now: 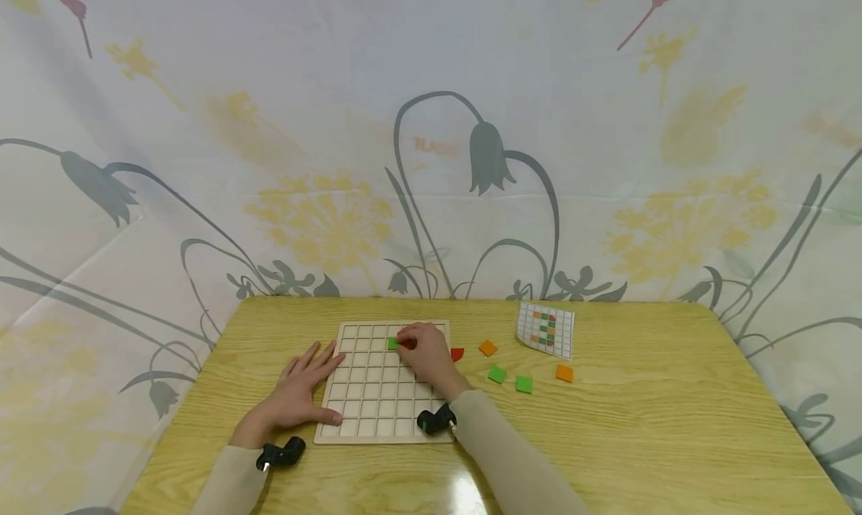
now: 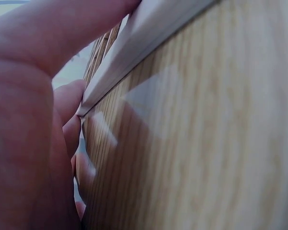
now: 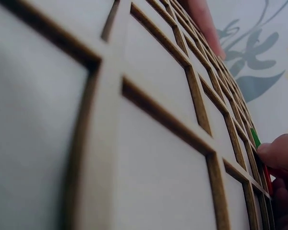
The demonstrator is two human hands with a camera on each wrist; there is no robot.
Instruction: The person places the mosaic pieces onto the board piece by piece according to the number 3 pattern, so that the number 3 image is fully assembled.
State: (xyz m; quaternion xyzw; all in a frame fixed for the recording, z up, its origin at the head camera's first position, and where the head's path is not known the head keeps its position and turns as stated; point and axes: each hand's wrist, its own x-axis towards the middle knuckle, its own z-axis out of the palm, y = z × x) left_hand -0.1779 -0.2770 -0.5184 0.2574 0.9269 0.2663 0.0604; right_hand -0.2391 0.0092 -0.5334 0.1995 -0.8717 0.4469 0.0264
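A pale wooden grid board lies on the table, most of its square cells bare. My right hand reaches over its upper right part. Thumb and forefinger pinch a green square tile at a cell in the second row. A red piece shows just beside it, partly hidden by the fingers; the right wrist view shows the green tile rising above the grid by the thumb. My left hand lies with spread fingers along the board's left edge, thumb touching the frame.
Right of the board lie a red half-round piece, orange tiles and green tiles. A printed pattern card stands behind them. A floral curtain hangs at the table's far edge.
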